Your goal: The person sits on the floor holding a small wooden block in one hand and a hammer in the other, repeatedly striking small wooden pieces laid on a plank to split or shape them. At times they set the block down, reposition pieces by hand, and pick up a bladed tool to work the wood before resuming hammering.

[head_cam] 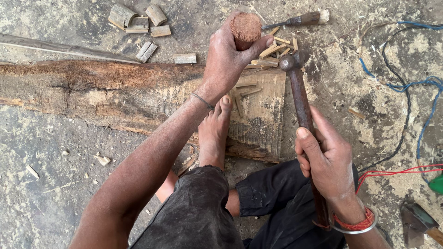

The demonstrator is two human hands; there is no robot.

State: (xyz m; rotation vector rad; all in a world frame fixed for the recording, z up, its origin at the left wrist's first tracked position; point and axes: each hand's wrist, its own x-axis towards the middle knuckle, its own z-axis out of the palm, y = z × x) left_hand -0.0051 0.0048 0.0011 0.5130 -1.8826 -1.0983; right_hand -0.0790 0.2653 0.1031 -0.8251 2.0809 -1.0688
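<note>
At upper centre, the left hand (228, 60) wraps tightly around a round wooden handle (245, 28) over the plank (138, 94). Lower right, the right hand (327, 161) clenches a hammer (300, 99); wood chips (272, 50) lie beside its head.

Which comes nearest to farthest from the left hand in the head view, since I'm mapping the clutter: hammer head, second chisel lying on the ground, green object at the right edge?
From the left hand:
1. Hammer head, just right.
2. Second chisel, upper right.
3. Green object, far lower right.
</note>
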